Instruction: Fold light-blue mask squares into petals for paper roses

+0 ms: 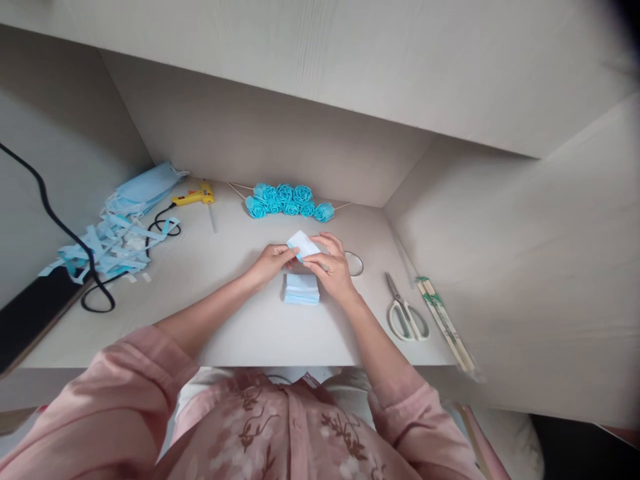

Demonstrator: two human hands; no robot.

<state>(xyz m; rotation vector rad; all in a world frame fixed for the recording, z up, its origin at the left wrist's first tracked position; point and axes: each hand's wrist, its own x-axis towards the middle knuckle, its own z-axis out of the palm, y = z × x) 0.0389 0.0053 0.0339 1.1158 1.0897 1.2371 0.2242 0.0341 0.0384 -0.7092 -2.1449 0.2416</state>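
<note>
A small light-blue and white piece of mask fabric (pixel 303 245) is held up above the desk between both hands. My left hand (pixel 274 262) pinches its lower left edge with thumb and fingers. On the other side, my right hand (pixel 333 263) grips the piece at its right edge, thumb below and fingers above. Just under the hands lies a neat stack of cut blue mask pieces (pixel 301 289). Beyond them, several blue fabric roses (pixel 285 200) on thin sticks rest near the back wall.
Scissors (pixel 406 313) and a packet of wooden sticks (pixel 445 323) lie at right, near a thin ring (pixel 355 263). At left are a yellow glue gun (pixel 195 194), folded face masks (pixel 145 189), a heap of cut strips (pixel 107 243) and a black cable (pixel 65 223). A shelf (pixel 320 53) overhangs the desk.
</note>
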